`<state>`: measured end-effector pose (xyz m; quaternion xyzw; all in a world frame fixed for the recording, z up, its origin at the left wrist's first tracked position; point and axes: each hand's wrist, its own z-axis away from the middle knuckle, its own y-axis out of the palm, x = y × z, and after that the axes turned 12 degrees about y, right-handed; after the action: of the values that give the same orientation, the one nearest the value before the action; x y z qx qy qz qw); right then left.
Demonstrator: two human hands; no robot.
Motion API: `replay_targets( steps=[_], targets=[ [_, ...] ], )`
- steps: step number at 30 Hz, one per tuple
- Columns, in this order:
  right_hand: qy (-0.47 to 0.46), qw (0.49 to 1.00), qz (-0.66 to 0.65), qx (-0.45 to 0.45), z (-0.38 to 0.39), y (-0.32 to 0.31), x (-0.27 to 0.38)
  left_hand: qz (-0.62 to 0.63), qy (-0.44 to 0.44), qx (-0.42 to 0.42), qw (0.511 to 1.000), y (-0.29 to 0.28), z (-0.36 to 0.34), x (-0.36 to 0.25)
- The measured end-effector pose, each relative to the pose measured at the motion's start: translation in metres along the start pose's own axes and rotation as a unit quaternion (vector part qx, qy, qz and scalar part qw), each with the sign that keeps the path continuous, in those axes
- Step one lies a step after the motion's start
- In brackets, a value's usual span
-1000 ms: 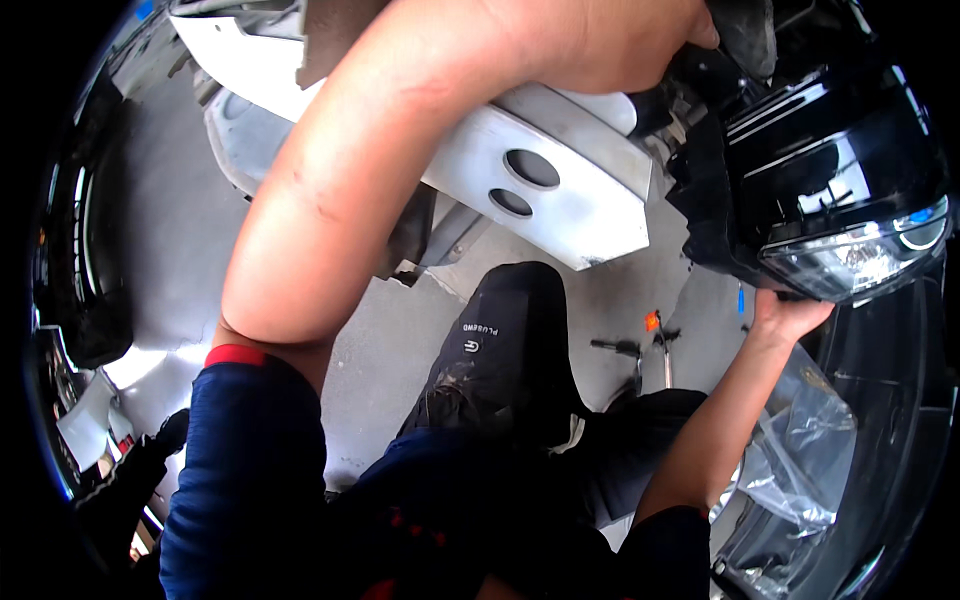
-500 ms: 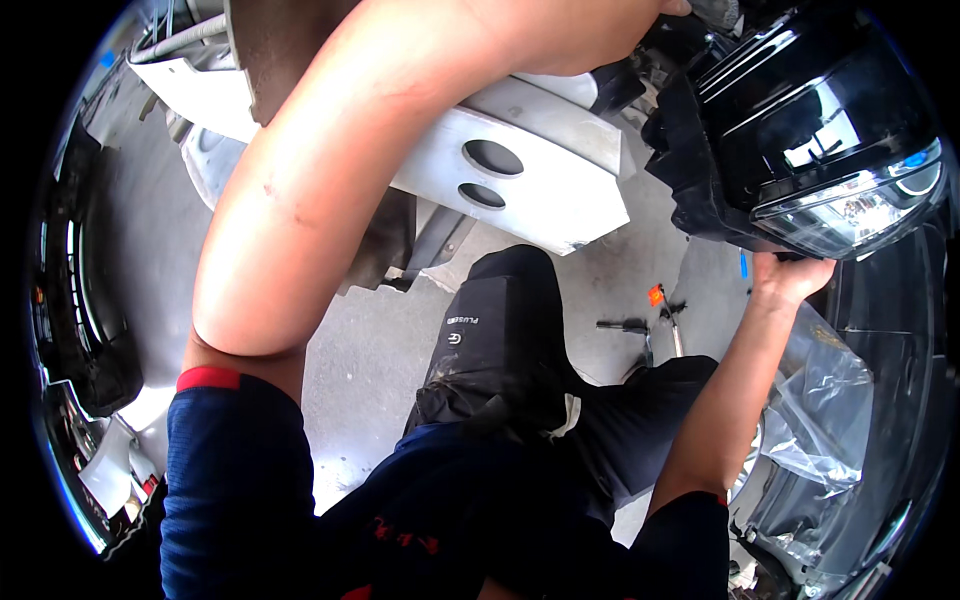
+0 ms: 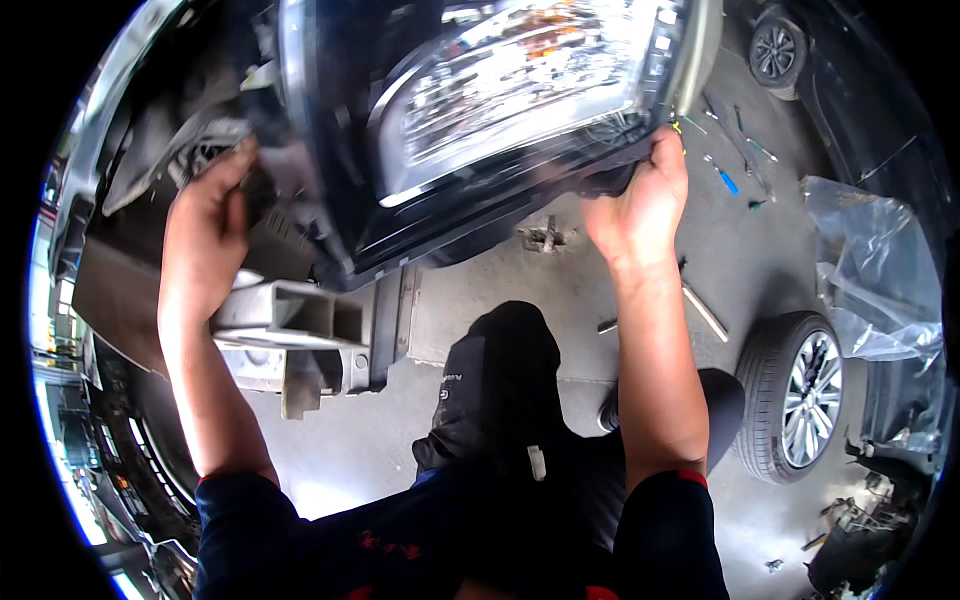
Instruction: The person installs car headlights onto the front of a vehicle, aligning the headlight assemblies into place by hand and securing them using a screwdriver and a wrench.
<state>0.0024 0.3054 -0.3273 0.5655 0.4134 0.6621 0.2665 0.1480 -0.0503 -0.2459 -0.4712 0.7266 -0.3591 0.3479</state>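
Observation:
A car headlight (image 3: 500,100) with a clear lens and black housing fills the upper middle, tilted and slightly blurred. My right hand (image 3: 645,205) grips its lower right edge, thumb up along the side and the other fingers going under the housing. My left hand (image 3: 205,230) is raised to the left of the headlight, beside a grey part (image 3: 205,150) of the car's front. Its fingers are bent and smeared near a dark area, so whether they hold anything is unclear. Below that hand, a pale hollow metal beam end (image 3: 290,315) juts out.
A wheel (image 3: 800,400) stands at the right on the floor. Beyond it, clear plastic sheeting (image 3: 885,270) hangs against a dark car (image 3: 880,110). A blue-handled screwdriver (image 3: 725,180) and other tools lie on the floor. Removed dark car parts (image 3: 860,530) sit at lower right.
The headlight has come from the far right to the upper middle, with my right hand still on it. My left arm has drawn back to the left, and the view has turned.

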Motion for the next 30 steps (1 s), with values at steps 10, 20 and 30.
replay_targets(
  steps=[10,20,30],
  targets=[
    [0.113,0.926,-0.161,0.321,-0.036,-0.030,0.016,0.090,-0.076,-0.023,0.993,-0.003,-0.015,-0.041],
    [0.177,0.890,-0.263,0.327,-0.044,-0.015,0.005,0.074,-0.067,-0.032,0.994,0.002,-0.022,-0.044],
    [0.140,0.942,-0.210,0.221,-0.028,-0.002,0.004,0.086,-0.057,-0.035,0.994,0.008,-0.011,-0.005]
  ],
)
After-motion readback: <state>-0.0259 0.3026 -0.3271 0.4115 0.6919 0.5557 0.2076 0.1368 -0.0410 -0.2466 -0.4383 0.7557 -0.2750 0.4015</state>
